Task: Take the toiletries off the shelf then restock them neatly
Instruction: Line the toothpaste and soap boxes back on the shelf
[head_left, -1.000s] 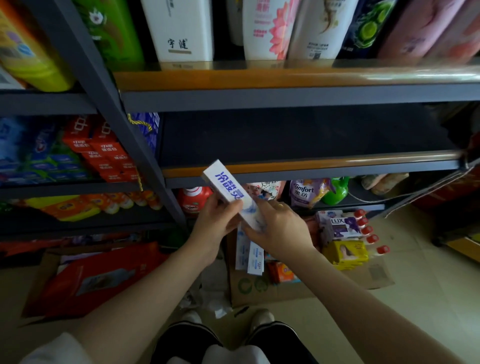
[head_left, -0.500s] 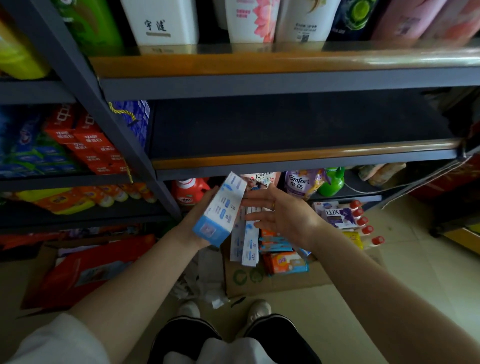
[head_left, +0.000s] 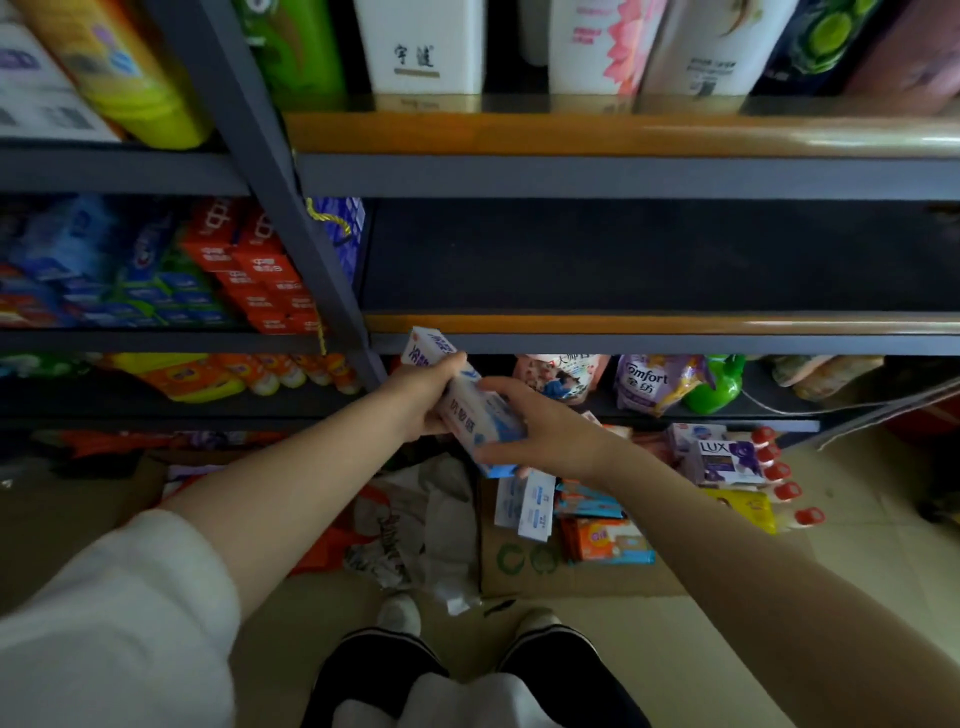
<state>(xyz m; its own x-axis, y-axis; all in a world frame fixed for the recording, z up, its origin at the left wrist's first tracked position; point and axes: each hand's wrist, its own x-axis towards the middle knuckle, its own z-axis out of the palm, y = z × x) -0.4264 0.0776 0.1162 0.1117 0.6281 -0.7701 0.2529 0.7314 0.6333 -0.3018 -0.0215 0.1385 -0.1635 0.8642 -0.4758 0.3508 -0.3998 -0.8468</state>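
While both hands share one white-and-blue toothpaste box (head_left: 462, 402), its long axis slants from upper left to lower right, just below the front lip of the bare middle shelf (head_left: 649, 325). The left hand (head_left: 426, 397) curls round the upper end; the right hand (head_left: 540, 431) pinches the lower end. That shelf lies up and ahead, with the left hand nearer it. More boxes lie on the cardboard (head_left: 519, 566) below.

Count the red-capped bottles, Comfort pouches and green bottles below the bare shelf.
Red-capped bottles: 5
Comfort pouches: 1
Green bottles: 1
Total: 7
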